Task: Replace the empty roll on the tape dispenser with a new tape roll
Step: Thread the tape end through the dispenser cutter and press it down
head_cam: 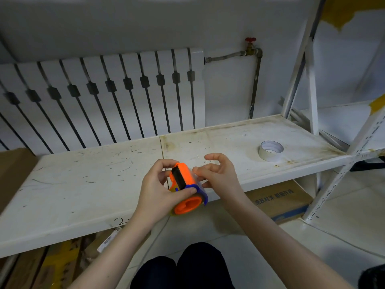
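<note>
My left hand (158, 190) grips an orange tape dispenser (185, 190) with a blue cutter part and a black strip, held over the front edge of the white shelf (83, 184). My right hand (218, 174) sits at the dispenser's right side, fingers spread and curled, fingertips touching a clear tape roll or film on it; I cannot tell whether it pinches anything. A pale roll (270, 150) with a wide hollow core lies flat on the shelf to the right, apart from both hands.
A white radiator (104, 97) and a pipe with a red valve (251, 45) stand behind the shelf. White shelf uprights (312, 90) rise on the right. Cardboard boxes (281, 201) lie under the shelf. My dark-clothed knees (183, 268) are below.
</note>
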Tool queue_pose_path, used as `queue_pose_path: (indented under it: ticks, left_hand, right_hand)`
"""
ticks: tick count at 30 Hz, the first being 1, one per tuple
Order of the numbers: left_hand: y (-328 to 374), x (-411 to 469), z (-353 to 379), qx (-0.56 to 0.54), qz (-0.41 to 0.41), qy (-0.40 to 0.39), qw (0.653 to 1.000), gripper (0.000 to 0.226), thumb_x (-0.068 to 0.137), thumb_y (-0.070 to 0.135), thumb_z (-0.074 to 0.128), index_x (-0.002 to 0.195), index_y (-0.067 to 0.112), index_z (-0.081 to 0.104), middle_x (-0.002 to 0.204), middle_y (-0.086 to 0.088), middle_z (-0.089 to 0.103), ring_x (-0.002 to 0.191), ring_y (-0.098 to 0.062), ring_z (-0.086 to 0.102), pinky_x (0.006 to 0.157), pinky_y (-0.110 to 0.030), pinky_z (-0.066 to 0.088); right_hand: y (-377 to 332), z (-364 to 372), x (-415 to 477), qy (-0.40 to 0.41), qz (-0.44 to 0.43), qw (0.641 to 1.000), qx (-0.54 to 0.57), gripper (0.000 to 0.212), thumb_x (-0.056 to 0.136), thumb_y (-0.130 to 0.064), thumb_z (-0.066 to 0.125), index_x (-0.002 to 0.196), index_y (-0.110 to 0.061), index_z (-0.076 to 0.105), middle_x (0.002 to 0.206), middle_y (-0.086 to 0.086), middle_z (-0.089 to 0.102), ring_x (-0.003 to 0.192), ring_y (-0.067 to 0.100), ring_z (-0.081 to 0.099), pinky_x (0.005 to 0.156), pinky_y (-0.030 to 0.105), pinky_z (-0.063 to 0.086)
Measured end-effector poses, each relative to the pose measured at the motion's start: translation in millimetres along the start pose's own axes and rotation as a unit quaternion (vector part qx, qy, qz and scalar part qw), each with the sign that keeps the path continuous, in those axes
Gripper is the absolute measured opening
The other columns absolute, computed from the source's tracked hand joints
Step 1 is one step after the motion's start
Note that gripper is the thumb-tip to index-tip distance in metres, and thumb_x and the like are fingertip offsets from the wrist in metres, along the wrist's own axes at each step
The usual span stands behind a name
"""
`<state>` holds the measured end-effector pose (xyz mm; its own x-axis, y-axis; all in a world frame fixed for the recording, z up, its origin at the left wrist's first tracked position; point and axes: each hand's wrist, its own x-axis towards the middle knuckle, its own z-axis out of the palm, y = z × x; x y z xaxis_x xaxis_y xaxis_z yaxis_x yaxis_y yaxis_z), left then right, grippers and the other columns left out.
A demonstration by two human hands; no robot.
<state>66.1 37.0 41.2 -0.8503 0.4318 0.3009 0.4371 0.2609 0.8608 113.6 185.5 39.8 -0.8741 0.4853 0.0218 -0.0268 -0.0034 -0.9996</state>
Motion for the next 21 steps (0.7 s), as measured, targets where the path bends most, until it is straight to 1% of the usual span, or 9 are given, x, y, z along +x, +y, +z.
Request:
queue_pose_path:
  ticks: [5, 7, 9, 12, 14, 16, 18, 19, 21]
  left_hand:
    - [1, -7, -2, -0.065, -0.004, 0.01, 0.998, 0.059, 0.054, 0.012, 0.089, 0.096, 0.033, 0.053, 0.104, 0.022, 0.059, 0.098, 0.005, 0.059, 0.072, -0.005, 0.047]
    - [0, -8, -3, -0.08, 0.001, 0.015, 0.997, 0.059, 0.054, 0.01, 0.089, 0.097, 0.032, 0.054, 0.103, 0.022, 0.059, 0.096, 0.012, 0.058, 0.072, -0.003, 0.047]
    - [0, -10, -4, -0.093, 0.003, 0.018, 0.995, 0.059, 0.054, 0.01, 0.088, 0.098, 0.03, 0.055, 0.104, 0.022, 0.06, 0.098, 0.01, 0.059, 0.075, -0.005, 0.049]
    - [2, -11, -4, -0.104, 0.006, 0.021, 0.994, 0.059, 0.055, 0.008, 0.087, 0.098, 0.03, 0.055, 0.107, 0.019, 0.059, 0.101, -0.001, 0.061, 0.077, -0.012, 0.053]
    - [3, -11, -5, -0.125, 0.005, 0.022, 0.992, 0.058, 0.056, 0.004, 0.086, 0.098, 0.029, 0.055, 0.106, 0.016, 0.06, 0.098, 0.001, 0.063, 0.071, -0.013, 0.054]
    - [3, -11, -7, -0.147, 0.006, 0.021, 0.989, 0.058, 0.056, -0.001, 0.085, 0.098, 0.026, 0.056, 0.105, 0.014, 0.061, 0.095, 0.004, 0.063, 0.068, -0.011, 0.053]
    - [3, -11, -9, -0.158, 0.01, 0.017, 0.987, 0.058, 0.055, -0.002, 0.084, 0.1, 0.024, 0.057, 0.106, 0.012, 0.062, 0.097, 0.001, 0.064, 0.07, -0.013, 0.054]
    - [3, -11, -9, -0.164, 0.013, 0.015, 0.986, 0.059, 0.055, -0.002, 0.084, 0.1, 0.023, 0.057, 0.107, 0.01, 0.063, 0.099, -0.002, 0.064, 0.072, -0.015, 0.054]
    - [3, -12, -10, -0.184, 0.014, 0.011, 0.983, 0.059, 0.052, 0.0, 0.084, 0.101, 0.02, 0.058, 0.107, 0.005, 0.064, 0.101, -0.009, 0.066, 0.073, -0.02, 0.056]
  right_hand:
    - [1, 5, -4, 0.004, -0.041, 0.998, -0.04, 0.036, 0.08, -0.014, 0.07, 0.109, -0.016, 0.047, 0.071, -0.001, 0.067, 0.065, 0.011, 0.066, 0.06, 0.016, 0.054]
    - [1, 6, -7, 0.007, -0.058, 0.997, -0.05, 0.034, 0.081, -0.015, 0.07, 0.107, -0.018, 0.047, 0.072, -0.002, 0.067, 0.069, 0.013, 0.067, 0.063, 0.019, 0.055]
    - [0, 6, -10, 0.007, -0.075, 0.995, -0.063, 0.033, 0.082, -0.016, 0.069, 0.106, -0.02, 0.046, 0.073, -0.002, 0.066, 0.073, 0.016, 0.067, 0.067, 0.023, 0.055]
    - [0, 4, -12, 0.026, -0.111, 0.984, -0.14, 0.034, 0.084, -0.017, 0.067, 0.107, -0.023, 0.043, 0.081, -0.006, 0.063, 0.075, 0.009, 0.063, 0.061, 0.014, 0.049]
    - [2, 1, -12, 0.05, -0.125, 0.975, -0.177, 0.036, 0.084, -0.019, 0.066, 0.108, -0.026, 0.039, 0.092, -0.008, 0.059, 0.079, 0.006, 0.06, 0.056, 0.01, 0.046]
    - [2, 0, -12, 0.053, -0.131, 0.979, -0.146, 0.037, 0.084, -0.025, 0.066, 0.109, -0.027, 0.039, 0.103, -0.007, 0.056, 0.09, 0.008, 0.058, 0.064, 0.012, 0.049]
    - [0, 1, -15, 0.01, -0.127, 0.986, -0.107, 0.047, 0.079, -0.04, 0.062, 0.117, -0.025, 0.04, 0.117, -0.006, 0.054, 0.105, 0.01, 0.056, 0.081, 0.019, 0.051]
    - [-1, 2, -15, -0.027, -0.115, 0.988, -0.099, 0.057, 0.075, -0.046, 0.059, 0.123, -0.024, 0.039, 0.124, -0.007, 0.052, 0.112, 0.009, 0.053, 0.085, 0.018, 0.048]
    - [-4, 4, -15, -0.097, -0.084, 0.987, -0.101, 0.073, 0.07, -0.053, 0.059, 0.133, -0.024, 0.034, 0.132, -0.008, 0.048, 0.119, 0.008, 0.048, 0.085, 0.013, 0.043]
